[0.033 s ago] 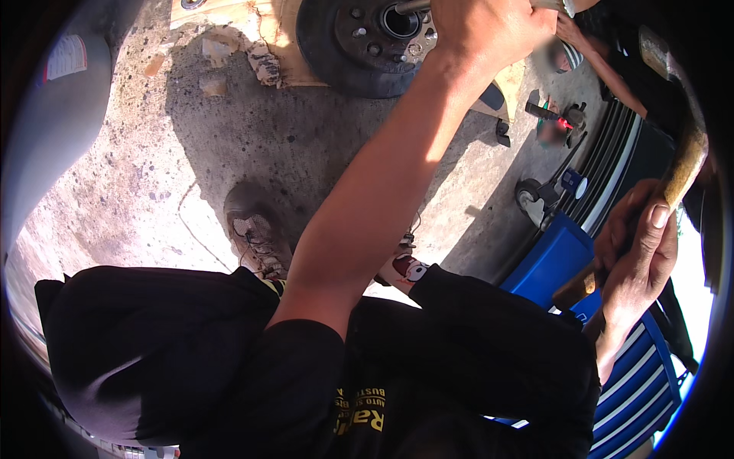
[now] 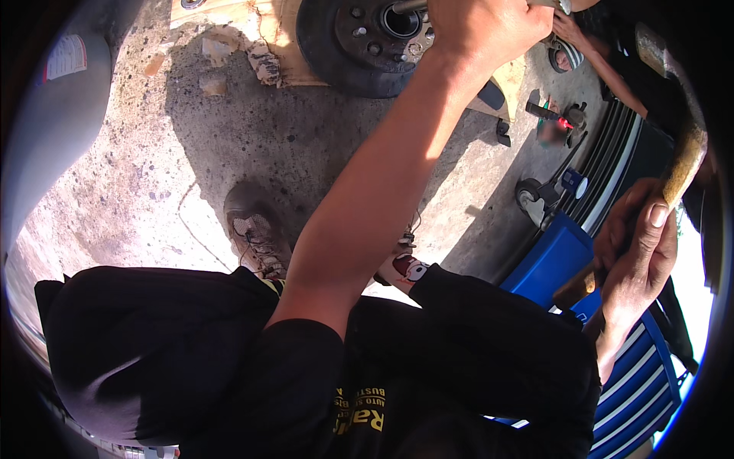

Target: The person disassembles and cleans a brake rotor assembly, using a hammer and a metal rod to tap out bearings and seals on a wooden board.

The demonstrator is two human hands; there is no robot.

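My left hand (image 2: 489,32) reaches up to the top of the view, closed around a metal bar (image 2: 410,6). The bar's left end lies over the round centre opening of a wheel hub (image 2: 367,57) with studs. Around the hub is a dark brake disc (image 2: 317,50), partly hidden by my hand and cut off by the view's edge. At the right, my right hand (image 2: 638,256) is wrapped around the worn wooden handle of a hammer (image 2: 686,157). The hammer is raised, its metal head uppermost, well apart from the bar.
Wooden boards (image 2: 298,65) lie under the disc on stained concrete (image 2: 145,153). Another person's hand (image 2: 567,29) is close to the bar's right end. Tools (image 2: 562,122) lie on the floor at right, beside a caster wheel (image 2: 529,197) and blue tool chest (image 2: 554,256). A grey rounded object (image 2: 73,115) stands left.
My left hand and the bar have shifted very slightly to the left. The hammer in my right hand has barely moved.
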